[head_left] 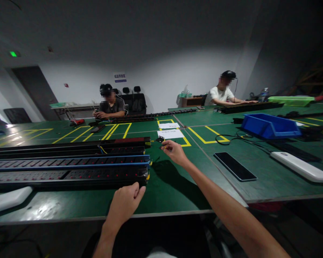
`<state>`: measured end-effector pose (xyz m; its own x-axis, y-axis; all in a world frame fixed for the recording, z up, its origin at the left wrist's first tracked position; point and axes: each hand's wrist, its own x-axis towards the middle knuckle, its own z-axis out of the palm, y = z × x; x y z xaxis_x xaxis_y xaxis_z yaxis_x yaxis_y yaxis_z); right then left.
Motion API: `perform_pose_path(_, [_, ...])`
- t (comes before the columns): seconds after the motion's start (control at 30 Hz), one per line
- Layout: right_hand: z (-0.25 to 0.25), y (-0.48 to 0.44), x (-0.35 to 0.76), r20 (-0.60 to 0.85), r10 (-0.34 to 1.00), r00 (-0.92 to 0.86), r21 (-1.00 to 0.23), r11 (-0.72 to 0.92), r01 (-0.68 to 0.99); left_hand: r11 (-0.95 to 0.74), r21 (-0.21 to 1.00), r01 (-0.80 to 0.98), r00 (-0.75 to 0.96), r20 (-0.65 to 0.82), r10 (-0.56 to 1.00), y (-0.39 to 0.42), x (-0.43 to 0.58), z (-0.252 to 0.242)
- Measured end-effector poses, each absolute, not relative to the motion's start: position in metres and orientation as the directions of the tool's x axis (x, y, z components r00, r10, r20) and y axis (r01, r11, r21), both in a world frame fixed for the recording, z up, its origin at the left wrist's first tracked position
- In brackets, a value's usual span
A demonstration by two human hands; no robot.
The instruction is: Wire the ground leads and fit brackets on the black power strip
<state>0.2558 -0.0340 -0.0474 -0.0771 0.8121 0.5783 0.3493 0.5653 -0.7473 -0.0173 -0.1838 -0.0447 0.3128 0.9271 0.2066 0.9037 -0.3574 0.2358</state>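
My right hand (174, 152) is raised a little above the green table, just past the right ends of the power strips. Its thumb and forefinger are pinched on a small black slotted part (160, 139), with the fingers hiding some of it. My left hand (127, 201) is curled closed near the table's front edge, close to the end of the nearest power strip (102, 174). Whether anything is inside its fingers is hidden. Beyond that strip lies a blue-edged power strip (70, 162), and more black strips (121, 140) lie behind. Yellow bits show at their ends.
On the right lie a phone (235, 166), a white power bank (301, 166) with a cable, and a blue bin (270, 126). Paper sheets (170, 134) lie ahead. Two people (111, 105) (222, 94) work across the table. A white object (9, 200) is at front left.
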Motion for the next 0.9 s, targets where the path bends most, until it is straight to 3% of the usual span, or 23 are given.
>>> perform_pose_path(0.5, [-0.042, -0.042, 0.258, 0.531, 0.844, -0.080, -0.562, 0.421, 0.712, -0.361, 0.250, 0.899, 0.315, 0.207, 0.926, -0.184, -0.018, -0.045])
perform_pose_path(0.9, [-0.040, -0.044, 0.257, 0.525, 0.843, -0.116, -0.548, 0.439, 0.712, -0.346, 0.233, 0.909, 0.304, 0.197, 0.932, -0.184, -0.017, -0.043])
